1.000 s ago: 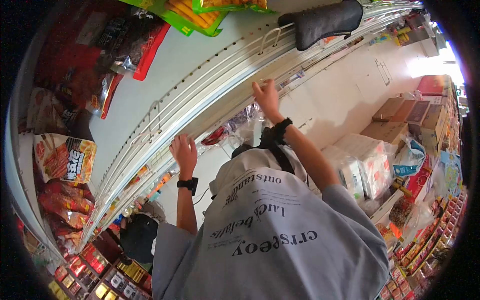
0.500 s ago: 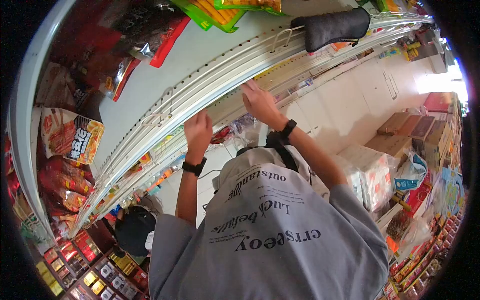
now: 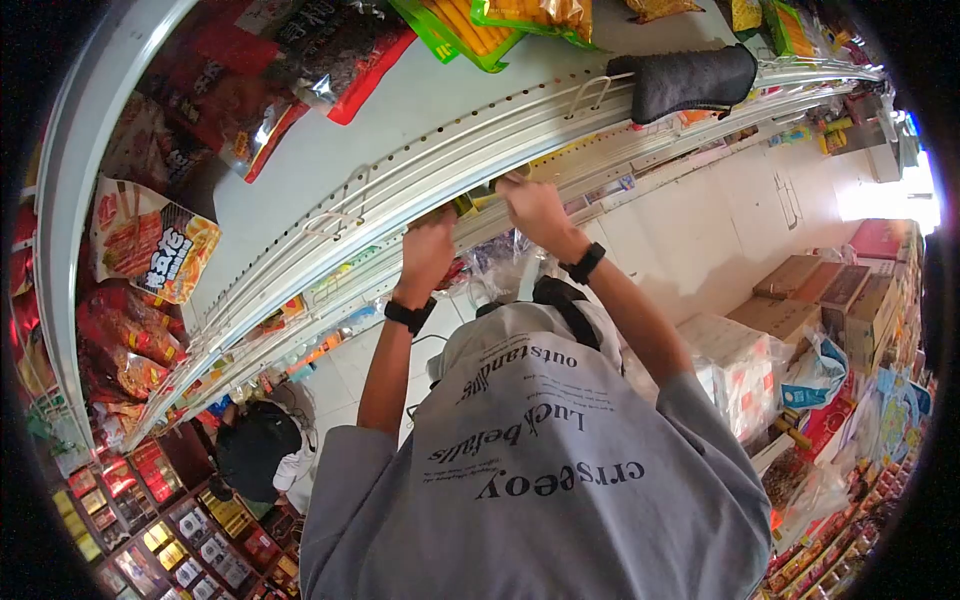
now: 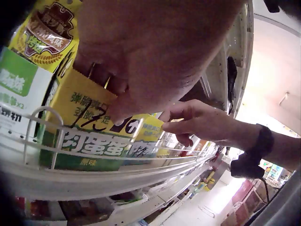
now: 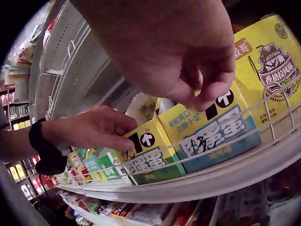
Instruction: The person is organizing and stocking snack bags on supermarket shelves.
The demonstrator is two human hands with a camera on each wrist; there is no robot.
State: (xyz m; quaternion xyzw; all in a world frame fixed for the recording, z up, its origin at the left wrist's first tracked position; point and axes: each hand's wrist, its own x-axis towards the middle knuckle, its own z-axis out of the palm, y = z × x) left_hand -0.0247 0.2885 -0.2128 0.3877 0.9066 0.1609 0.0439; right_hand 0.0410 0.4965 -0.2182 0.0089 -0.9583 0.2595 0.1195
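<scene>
My left hand (image 3: 428, 255) (image 4: 155, 52) (image 5: 91, 129) pinches the front wall of a yellow and green box (image 4: 89, 146) (image 5: 153, 162), thumb outside and fingers behind the cardboard. Beside it stands a yellow and blue box (image 5: 218, 136) (image 4: 141, 148); my right hand (image 3: 540, 212) (image 5: 174, 52) (image 4: 207, 120) has its thumb and curled fingers on that box's top edge. Both boxes rest upright behind the wire rail (image 5: 244, 113) of a white shelf. The head view shows both hands reaching under the upper shelf, their fingertips mostly hidden.
The upper shelf (image 3: 300, 165) carries snack bags and a dark cloth pad (image 3: 695, 85) on its front rail. A larger yellow box (image 5: 270, 70) stands to the right of the blue one. Cartons (image 3: 785, 320) and wrapped packs line the floor; another person (image 3: 262, 450) is at lower left.
Both hands have moved in under the upper shelf, from its front edge to the boxes. The head view has shifted, so the shelf appears lower and further right.
</scene>
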